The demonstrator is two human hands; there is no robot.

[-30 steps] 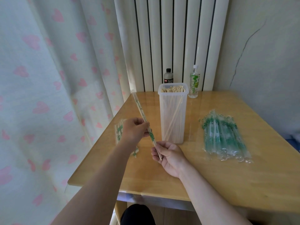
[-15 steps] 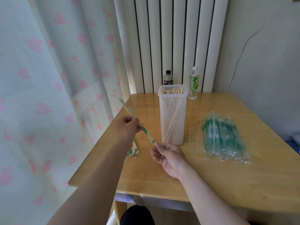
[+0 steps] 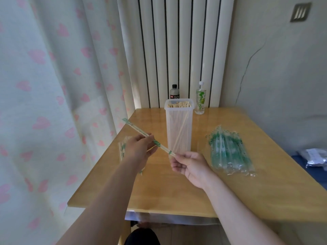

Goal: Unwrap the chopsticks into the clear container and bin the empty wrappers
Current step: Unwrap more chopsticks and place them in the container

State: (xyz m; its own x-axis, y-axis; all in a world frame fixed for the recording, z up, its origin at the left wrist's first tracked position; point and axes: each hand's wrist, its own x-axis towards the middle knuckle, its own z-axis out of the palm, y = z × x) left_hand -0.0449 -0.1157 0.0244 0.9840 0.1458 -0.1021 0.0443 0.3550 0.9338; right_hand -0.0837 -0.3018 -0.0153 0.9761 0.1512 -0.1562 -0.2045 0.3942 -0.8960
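A wrapped pair of chopsticks point(image 3: 161, 147) in a clear sleeve with green print slants from upper left to lower right above the table. My left hand point(image 3: 139, 149) grips it near the middle. My right hand point(image 3: 190, 165) pinches its lower right end. Behind it stands the tall clear container point(image 3: 178, 126), holding several bare chopsticks upright. Several wrapped chopsticks point(image 3: 122, 149) lie at the table's left edge, mostly hidden by my left hand. A pile of clear green-printed packets point(image 3: 230, 151) lies to the right.
The wooden table point(image 3: 159, 191) stands against a white ribbed radiator. A dark bottle point(image 3: 174, 91) and a clear green-labelled bottle point(image 3: 200, 99) are at the back edge. A heart-patterned curtain point(image 3: 44, 103) hangs along the left. No bin is in view.
The held pair has tipped from nearly upright to a shallower slant, its upper end swinging left and down. My left hand slid left along it; my right hand stayed at the lower end.
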